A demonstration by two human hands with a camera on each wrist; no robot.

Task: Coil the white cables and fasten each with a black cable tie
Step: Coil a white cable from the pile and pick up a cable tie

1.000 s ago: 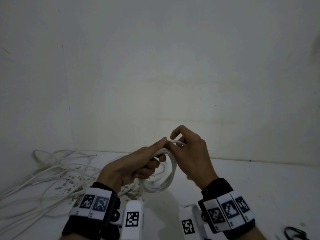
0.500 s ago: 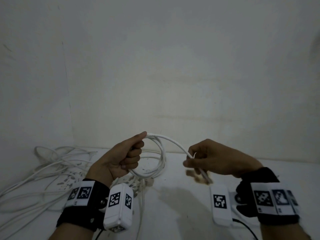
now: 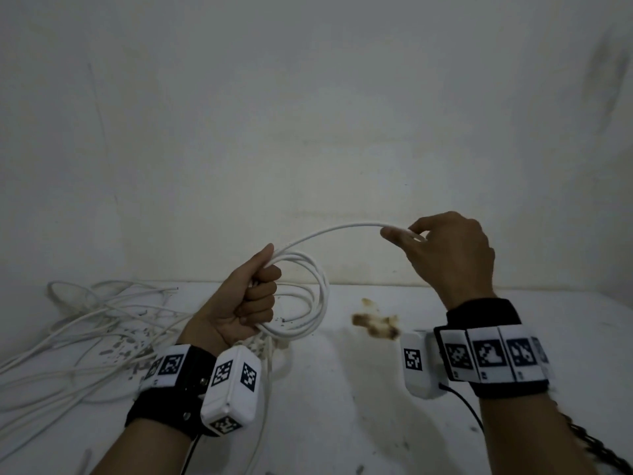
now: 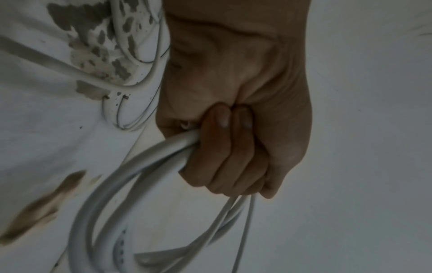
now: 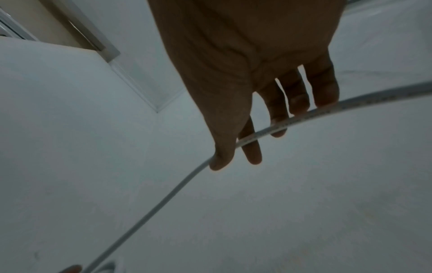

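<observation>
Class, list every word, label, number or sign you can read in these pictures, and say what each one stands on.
No readable words or numbers.
Black-and-white square code markers, not text: on the left wristband, the left wrist camera, the right wrist camera and the right wristband.
Faint print along the white cable by the right hand: too blurred to read.

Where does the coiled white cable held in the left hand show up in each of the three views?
Head: the coiled white cable hangs centre-left, gripped by the left hand, above the table.
Left wrist: the coiled white cable fills the lower middle, emerging from the left hand's curled fingers.
Right wrist: the coil itself is not clearly in view; only the free strand pinched by the right hand.
Shared landmark: that free strand, running from coil to right hand.
</observation>
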